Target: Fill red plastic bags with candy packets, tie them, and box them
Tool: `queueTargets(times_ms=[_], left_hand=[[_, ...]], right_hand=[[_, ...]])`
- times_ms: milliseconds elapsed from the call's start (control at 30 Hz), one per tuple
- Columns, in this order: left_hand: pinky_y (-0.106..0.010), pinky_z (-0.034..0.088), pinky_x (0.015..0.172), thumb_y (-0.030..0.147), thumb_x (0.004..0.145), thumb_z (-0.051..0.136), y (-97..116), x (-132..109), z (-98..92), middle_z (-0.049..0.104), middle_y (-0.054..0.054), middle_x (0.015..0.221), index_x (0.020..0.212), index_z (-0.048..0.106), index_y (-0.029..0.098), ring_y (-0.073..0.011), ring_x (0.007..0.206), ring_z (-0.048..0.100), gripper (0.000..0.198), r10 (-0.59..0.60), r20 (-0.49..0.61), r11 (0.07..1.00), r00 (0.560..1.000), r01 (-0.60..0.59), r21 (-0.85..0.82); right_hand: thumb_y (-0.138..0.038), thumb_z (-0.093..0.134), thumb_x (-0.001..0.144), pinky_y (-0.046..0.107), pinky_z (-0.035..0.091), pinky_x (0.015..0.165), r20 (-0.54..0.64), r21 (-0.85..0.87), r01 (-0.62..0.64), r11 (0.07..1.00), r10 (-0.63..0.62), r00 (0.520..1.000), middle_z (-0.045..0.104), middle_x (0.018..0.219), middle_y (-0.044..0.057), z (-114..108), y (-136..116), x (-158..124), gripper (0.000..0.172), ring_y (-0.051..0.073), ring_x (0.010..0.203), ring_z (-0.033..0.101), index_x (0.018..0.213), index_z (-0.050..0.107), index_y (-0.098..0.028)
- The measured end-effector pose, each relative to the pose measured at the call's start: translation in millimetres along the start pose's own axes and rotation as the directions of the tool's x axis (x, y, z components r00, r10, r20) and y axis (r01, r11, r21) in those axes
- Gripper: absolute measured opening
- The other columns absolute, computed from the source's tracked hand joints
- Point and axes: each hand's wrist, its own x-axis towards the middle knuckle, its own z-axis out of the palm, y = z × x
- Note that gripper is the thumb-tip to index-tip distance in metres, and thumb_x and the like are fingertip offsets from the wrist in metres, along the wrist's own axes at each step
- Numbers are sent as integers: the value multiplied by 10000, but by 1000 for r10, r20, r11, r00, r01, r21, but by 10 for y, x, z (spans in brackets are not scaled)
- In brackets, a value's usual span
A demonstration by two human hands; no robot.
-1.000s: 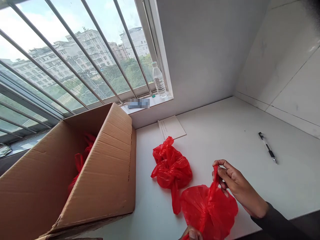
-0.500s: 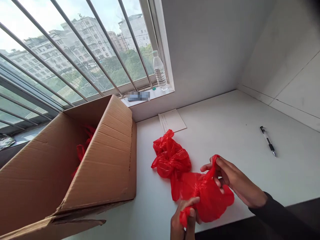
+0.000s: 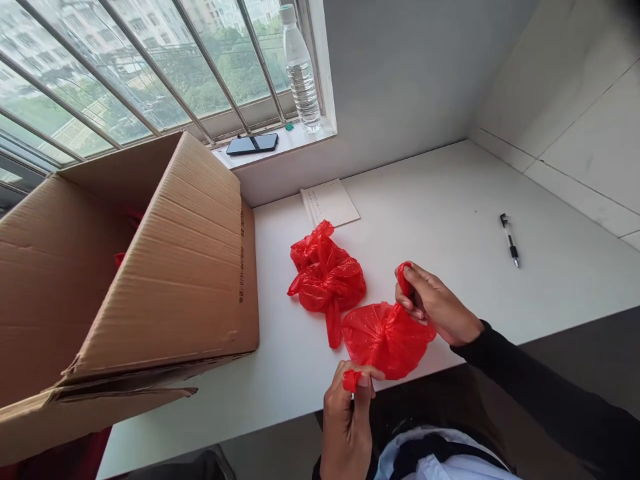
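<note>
A filled red plastic bag (image 3: 386, 339) rests near the front edge of the white table (image 3: 450, 200). My right hand (image 3: 433, 305) is closed on one of its handles at the upper right. My left hand (image 3: 347, 413) pinches the other handle below the bag, over the table's edge. A second red bag (image 3: 325, 277), tied shut, lies just behind and to the left, touching the first one.
A big open cardboard box (image 3: 165, 267) stands at the left with red bags inside. A notepad (image 3: 330, 202) lies by the wall, a pen (image 3: 511, 241) at the right. A phone (image 3: 251, 143) and a water bottle (image 3: 300, 70) sit on the windowsill.
My left hand has come up into view and taken one bag handle. Both hands have drawn the handles apart, and the view has tilted down.
</note>
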Motion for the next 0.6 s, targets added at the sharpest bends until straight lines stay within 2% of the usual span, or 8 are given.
queueTargets(times_ms=[100, 233, 400, 500, 600], left_hand=[[-298, 446, 762, 442, 1058, 432, 60, 50, -3, 593, -49, 864, 918, 705, 210, -187, 792, 551, 385, 62, 13, 998, 998, -62, -2], [-281, 425, 724, 428, 1076, 387, 93, 78, 74, 567, -31, 798, 770, 577, 203, -167, 753, 539, 424, 91, 30, 993, 995, -88, -81], [-273, 351, 640, 442, 1073, 388, -24, -10, 194, 475, -7, 731, 683, 449, 200, -144, 678, 437, 463, 54, 42, 998, 998, -52, -45], [-279, 360, 650, 440, 1073, 387, -118, -47, 196, 489, -12, 723, 677, 480, 197, -152, 694, 461, 474, 72, 44, 996, 996, -69, -49], [-294, 416, 706, 445, 1072, 387, -147, -22, 150, 582, -40, 775, 748, 613, 195, -177, 753, 539, 467, 97, 30, 994, 995, -96, -50]], right_hand=[[-609, 464, 1009, 218, 333, 451, 47, -33, 39, 999, -37, 998, 506, 693, -50, 10, -50, -48, 389, 92, 510, 387, 884, 511, -244], [-645, 485, 985, 209, 213, 427, 25, -45, -2, 999, 3, 1000, 383, 626, -69, 2, -84, -24, 441, 80, 494, 254, 828, 494, -234], [-616, 544, 965, 195, 130, 424, -31, -21, -23, 1000, 22, 999, 290, 575, -93, -16, -22, 144, 429, 79, 501, 164, 790, 447, -237], [-602, 531, 977, 186, 135, 419, -18, -22, -22, 1000, 22, 1000, 298, 570, -97, -46, 24, 215, 420, 71, 493, 169, 796, 449, -233], [-609, 485, 999, 184, 215, 411, 34, -72, -15, 997, 18, 999, 389, 591, -83, -86, 12, 211, 421, 64, 476, 253, 826, 487, -226]])
